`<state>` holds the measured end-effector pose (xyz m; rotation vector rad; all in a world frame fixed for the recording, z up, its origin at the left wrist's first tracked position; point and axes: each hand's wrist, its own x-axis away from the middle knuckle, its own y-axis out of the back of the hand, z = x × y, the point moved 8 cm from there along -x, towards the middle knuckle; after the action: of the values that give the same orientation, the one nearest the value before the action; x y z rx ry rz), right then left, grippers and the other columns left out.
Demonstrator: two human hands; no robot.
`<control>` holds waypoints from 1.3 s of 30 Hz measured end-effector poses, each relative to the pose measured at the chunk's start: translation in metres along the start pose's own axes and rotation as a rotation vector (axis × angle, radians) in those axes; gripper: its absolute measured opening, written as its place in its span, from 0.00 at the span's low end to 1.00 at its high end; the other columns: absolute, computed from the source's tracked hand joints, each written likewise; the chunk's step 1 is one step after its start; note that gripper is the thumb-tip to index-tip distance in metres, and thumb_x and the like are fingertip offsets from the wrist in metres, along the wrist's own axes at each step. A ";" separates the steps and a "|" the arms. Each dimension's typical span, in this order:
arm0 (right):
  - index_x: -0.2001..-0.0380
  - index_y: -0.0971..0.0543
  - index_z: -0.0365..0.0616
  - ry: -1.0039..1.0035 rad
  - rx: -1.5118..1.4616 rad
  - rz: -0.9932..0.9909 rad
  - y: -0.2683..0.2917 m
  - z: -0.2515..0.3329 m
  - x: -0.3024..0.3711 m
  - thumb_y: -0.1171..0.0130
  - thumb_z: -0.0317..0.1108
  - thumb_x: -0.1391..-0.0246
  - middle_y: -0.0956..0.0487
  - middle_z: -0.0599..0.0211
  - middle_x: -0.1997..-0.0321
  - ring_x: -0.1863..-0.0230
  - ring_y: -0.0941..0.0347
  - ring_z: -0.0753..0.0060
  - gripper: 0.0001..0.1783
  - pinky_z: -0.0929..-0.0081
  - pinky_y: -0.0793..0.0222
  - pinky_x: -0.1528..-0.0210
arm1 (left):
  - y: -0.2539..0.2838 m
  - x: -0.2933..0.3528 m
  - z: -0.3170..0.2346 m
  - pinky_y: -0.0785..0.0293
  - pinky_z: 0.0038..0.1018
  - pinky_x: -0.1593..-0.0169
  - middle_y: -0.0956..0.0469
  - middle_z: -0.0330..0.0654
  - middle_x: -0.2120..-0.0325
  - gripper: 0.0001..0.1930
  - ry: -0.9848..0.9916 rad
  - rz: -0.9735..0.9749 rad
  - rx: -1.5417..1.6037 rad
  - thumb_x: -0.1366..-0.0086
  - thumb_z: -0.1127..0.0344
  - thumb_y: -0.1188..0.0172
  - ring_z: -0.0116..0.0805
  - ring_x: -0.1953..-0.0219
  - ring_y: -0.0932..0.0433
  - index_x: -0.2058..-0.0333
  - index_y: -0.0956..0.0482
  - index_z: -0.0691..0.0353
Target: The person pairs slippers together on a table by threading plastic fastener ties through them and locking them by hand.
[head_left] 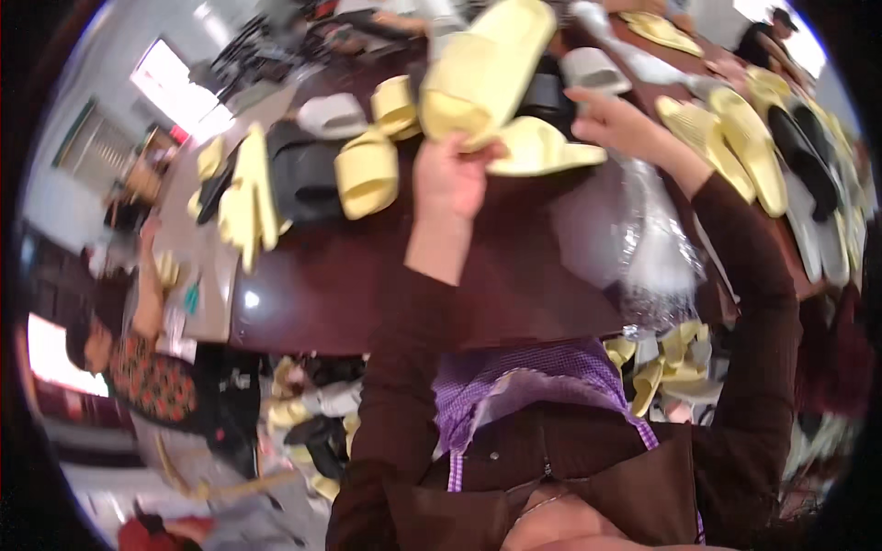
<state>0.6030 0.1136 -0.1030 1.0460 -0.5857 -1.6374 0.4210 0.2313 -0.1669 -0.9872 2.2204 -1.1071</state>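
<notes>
My left hand (pixel 448 181) grips a pale yellow slide slipper (pixel 485 73) by its toe end, thumb and fingers closed round the edge. The slipper is lifted above the dark table, its sole stretching away from me. Just below it lies another yellow slipper (pixel 537 147) on its side. My right hand (pixel 617 121) is raised to the right of that slipper, index finger and thumb apart, with nothing seen between them. Beyond the right hand stands a white slipper (pixel 595 72), and a black slipper (pixel 548 95) is partly hidden behind the raised one.
Yellow, black and white slippers (pixel 367 174) line the table's left side. More slippers (pixel 726 142) lie to the right, next to a clear plastic bag (pixel 660 257). Below the table edge are piled slippers (pixel 675 367). A co-worker (pixel 152 376) is at the left.
</notes>
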 end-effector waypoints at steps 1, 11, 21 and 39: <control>0.44 0.36 0.41 -0.107 -0.087 0.051 -0.024 -0.001 -0.003 0.44 0.32 0.48 0.21 0.62 0.67 0.65 0.28 0.76 0.28 0.76 0.32 0.61 | 0.003 0.011 0.006 0.22 0.38 0.66 0.26 0.51 0.60 0.16 -0.020 -0.063 -0.027 0.41 0.76 0.54 0.47 0.67 0.23 0.52 0.35 0.67; 0.39 0.43 0.42 -0.323 -0.369 0.145 -0.129 0.009 -0.014 0.47 0.24 0.53 0.31 0.70 0.80 0.77 0.35 0.82 0.36 0.80 0.37 0.73 | 0.075 0.070 -0.012 0.22 0.32 0.71 0.26 0.50 0.63 0.13 -0.132 -0.261 -0.196 0.40 0.75 0.53 0.41 0.71 0.23 0.55 0.36 0.66; 0.40 0.39 0.50 0.088 -0.177 0.200 -0.101 0.060 -0.036 0.54 0.20 0.57 0.34 0.69 0.78 0.75 0.38 0.78 0.36 0.76 0.37 0.70 | 0.111 0.081 -0.009 0.22 0.31 0.70 0.26 0.50 0.63 0.15 -0.125 -0.195 -0.278 0.40 0.77 0.52 0.41 0.70 0.22 0.53 0.38 0.66; 0.68 0.22 0.38 -0.043 0.215 -0.127 0.047 -0.007 -0.032 0.41 0.34 0.57 0.21 0.56 0.72 0.70 0.25 0.61 0.13 0.65 0.30 0.65 | 0.103 0.093 0.007 0.25 0.27 0.63 0.27 0.48 0.59 0.15 0.068 -0.013 -0.459 0.35 0.70 0.51 0.35 0.63 0.25 0.51 0.35 0.67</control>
<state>0.6344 0.1291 -0.0579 1.2278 -0.7504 -1.7387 0.3265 0.1988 -0.2638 -1.1555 2.5896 -0.6502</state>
